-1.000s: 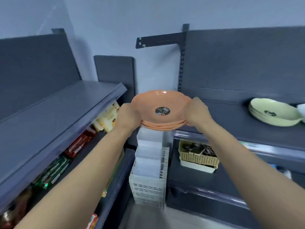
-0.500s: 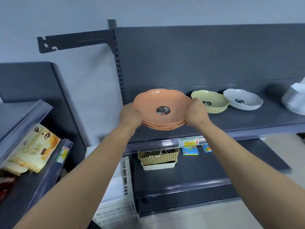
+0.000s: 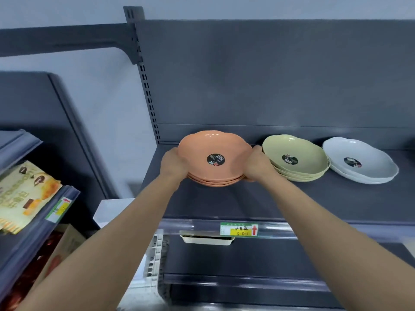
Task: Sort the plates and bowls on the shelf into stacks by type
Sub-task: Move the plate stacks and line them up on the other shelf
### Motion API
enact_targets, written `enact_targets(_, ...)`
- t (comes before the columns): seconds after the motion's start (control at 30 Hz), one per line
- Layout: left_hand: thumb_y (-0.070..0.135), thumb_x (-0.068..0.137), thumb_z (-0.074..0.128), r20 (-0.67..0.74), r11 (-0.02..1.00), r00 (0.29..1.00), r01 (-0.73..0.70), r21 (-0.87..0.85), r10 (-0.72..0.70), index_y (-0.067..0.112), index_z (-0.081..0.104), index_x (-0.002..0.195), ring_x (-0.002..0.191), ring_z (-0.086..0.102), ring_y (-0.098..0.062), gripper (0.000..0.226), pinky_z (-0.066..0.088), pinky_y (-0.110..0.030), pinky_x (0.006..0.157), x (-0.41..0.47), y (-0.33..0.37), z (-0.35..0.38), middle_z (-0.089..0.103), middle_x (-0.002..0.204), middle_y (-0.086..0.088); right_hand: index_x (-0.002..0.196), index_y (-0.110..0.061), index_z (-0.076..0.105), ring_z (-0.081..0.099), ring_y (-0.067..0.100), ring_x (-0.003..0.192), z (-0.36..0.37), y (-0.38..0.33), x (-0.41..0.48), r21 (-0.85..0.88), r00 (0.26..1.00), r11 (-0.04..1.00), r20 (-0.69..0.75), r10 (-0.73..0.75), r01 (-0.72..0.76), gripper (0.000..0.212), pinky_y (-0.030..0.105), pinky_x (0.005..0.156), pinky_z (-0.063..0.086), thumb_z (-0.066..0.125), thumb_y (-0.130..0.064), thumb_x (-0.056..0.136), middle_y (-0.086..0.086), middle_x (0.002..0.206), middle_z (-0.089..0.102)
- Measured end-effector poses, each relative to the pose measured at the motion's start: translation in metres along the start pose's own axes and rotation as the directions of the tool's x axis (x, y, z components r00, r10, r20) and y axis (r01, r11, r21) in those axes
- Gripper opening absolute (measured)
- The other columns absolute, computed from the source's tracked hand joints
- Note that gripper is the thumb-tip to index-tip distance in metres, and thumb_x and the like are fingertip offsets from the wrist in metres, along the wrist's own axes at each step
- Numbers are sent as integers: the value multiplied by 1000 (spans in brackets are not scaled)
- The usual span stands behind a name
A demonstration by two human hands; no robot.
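Observation:
A stack of orange plates with a round black sticker sits low over the left end of the dark shelf. My left hand grips its left rim and my right hand grips its right rim. Whether the stack rests on the shelf or hovers just above it I cannot tell. Right beside my right hand stands a stack of pale green plates. Farther right lies a small stack of white plates.
A slotted upright and the grey back panel close the shelf behind the plates. A yellow price label sits on the shelf's front rail. A neighbouring shelf with snack packets juts in at left. A white crate stands below.
I have turned right and moved closer to the shelf. The orange stack, held in both hands, has come down over the shelf's left end beside the green stack.

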State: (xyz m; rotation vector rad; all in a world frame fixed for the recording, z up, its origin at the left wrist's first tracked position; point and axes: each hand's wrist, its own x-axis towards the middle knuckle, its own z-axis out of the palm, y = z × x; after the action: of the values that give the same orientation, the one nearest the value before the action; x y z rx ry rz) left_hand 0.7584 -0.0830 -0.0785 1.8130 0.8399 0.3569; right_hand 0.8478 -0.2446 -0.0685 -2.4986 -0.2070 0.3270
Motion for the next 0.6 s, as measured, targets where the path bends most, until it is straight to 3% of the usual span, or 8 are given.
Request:
enact_targets(0.13,5,87,41,-64,998,996,58,-9,-58,1,61,107,86,61,-34,29,56,-54,84,12,0,21,65,97,-16,130,3,32,58,37,114,-2,4,31,2,995,1000,90,-30,30,53,42,89,50,59,-2,85,22,128,56)
enact_targets(0.27,-3,84,37,-74,995,992,99,10,-98,1,60,113,97,63,-39,37,55,-55,84,24,-5,34,65,102,-19,125,1,35,62,41,107,4,6,53,26,989,1000,145,0,-4,46,50,87,54,55,3,83,25,125,57)
enact_targets(0.33,-3,83,36,-66,994,992,112,18,-111,2,59,114,99,63,-40,40,55,-55,84,31,-8,38,65,104,-19,126,-1,34,63,41,106,7,7,61,23,987,999,160,21,-25,46,46,79,56,53,4,84,25,124,58)
enact_targets(0.43,-2,82,35,-43,994,993,113,14,-112,5,59,115,101,62,-40,42,55,-54,85,42,-13,42,64,105,-18,128,-1,33,66,39,100,9,7,68,8,986,999,161,35,-37,43,36,51,49,49,3,88,25,123,59)
enact_targets(0.47,-2,82,35,-34,994,993,112,12,-111,6,59,115,101,62,-40,42,55,-54,85,45,-13,43,64,104,-17,129,-1,33,66,39,99,10,7,70,13,986,999,163,39,-42,44,36,51,49,50,3,88,25,123,59)
enact_targets(0.6,-1,81,37,2,994,994,110,5,-110,5,60,113,100,62,-40,40,55,-53,86,58,-19,43,63,102,-15,127,0,33,67,40,99,15,5,72,31,980,998,192,55,-62,50,43,76,56,58,2,83,24,121,60)
